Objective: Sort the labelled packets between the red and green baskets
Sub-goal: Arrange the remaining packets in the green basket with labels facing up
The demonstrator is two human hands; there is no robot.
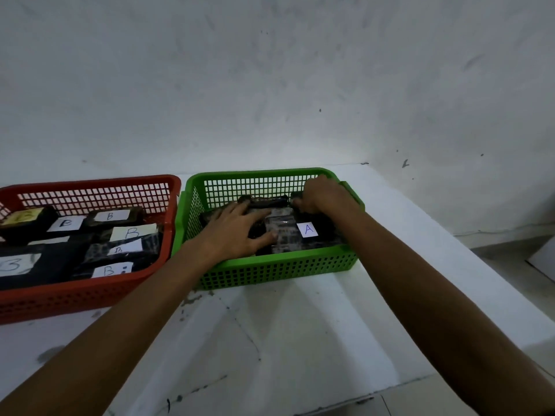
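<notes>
Green basket (270,268): stands on the white table (300,331), on the right, just beside the red basket (75,298); the two rims nearly touch at the far end
Packets in green: dark packets lie flat on its floor; the packet labelled A (288,239) lies near the middle with its white label facing up at its right end; a dark packet (270,203) lies along the far wall
Left hand (237,232): inside the green basket, palm down; fingers straight and spread, pressing flat on the left part of the packets, thumb tip at the edge of the packet labelled A
Right hand (322,195): at the far right corner of the green basket; fingers curled, pinching the right end of the dark packet
Red basket contents: B packets (126,233), dark with white labels up, crowded side by side and overlapping
Backdrop: a scuffed white wall (270,85) just behind both baskets
</notes>
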